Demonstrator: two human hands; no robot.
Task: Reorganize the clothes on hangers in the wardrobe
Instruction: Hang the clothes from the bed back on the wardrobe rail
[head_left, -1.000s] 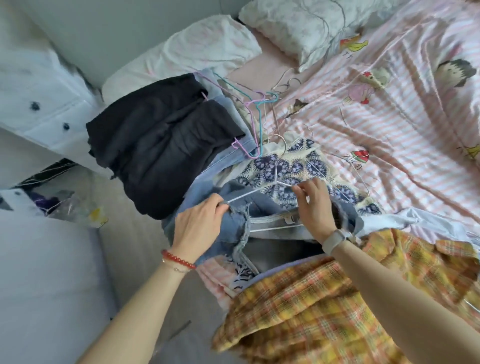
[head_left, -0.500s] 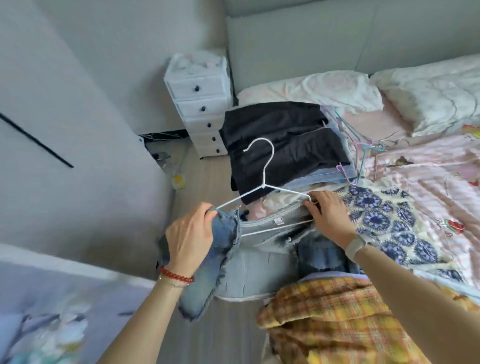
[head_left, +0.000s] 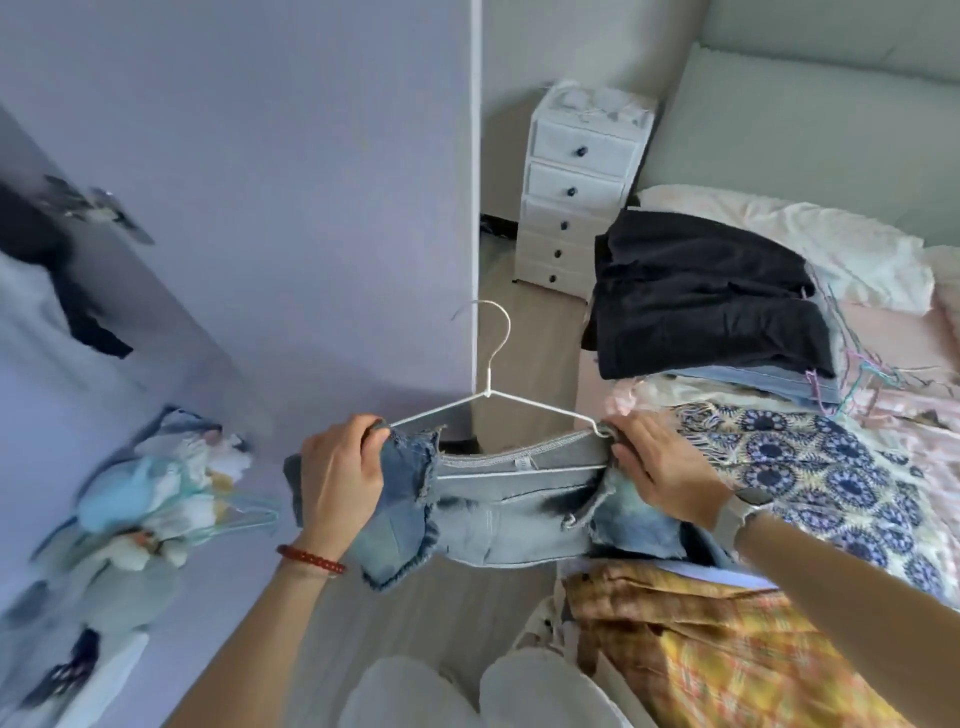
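Held up over the floor (head_left: 457, 613) between bed (head_left: 883, 332) and wardrobe (head_left: 311, 182): denim shorts (head_left: 498, 514) on a white wire hanger (head_left: 491, 400), hook up, waistband draped along the bottom bar.

Left hand (head_left: 337, 483) curled round the left end of the hanger and the frayed denim there, thumb on top, red bead bracelet (head_left: 310, 559) at the wrist. Right hand (head_left: 662, 473) gripping the right end of hanger and waistband, fingers bent over the fabric, watch (head_left: 740, 512) on the wrist. Shorts stretched between both hands, legs hanging below them.

White drawer unit (head_left: 579, 187) against the far wall, five drawers with dark knobs, all closed; contents hidden; some pale clutter on top, too blurred to name.

On the bed: black folded clothes (head_left: 701, 296) stacked on blue denim pieces, thin coloured hangers (head_left: 852, 364) sticking out at the right of the stack. Nearer, a blue-and-cream patterned cloth (head_left: 810, 467) with fringe, just right of the right hand. Yellow plaid garment (head_left: 727, 649) under the right forearm. White pillows (head_left: 810, 244) by the headboard.

At left, blurred: wardrobe interior with a heap of pale blue and white clothes (head_left: 135, 509) and a teal hanger (head_left: 249, 519); dark garment (head_left: 67, 280) higher up. White slippers (head_left: 483, 691) at the bottom edge.
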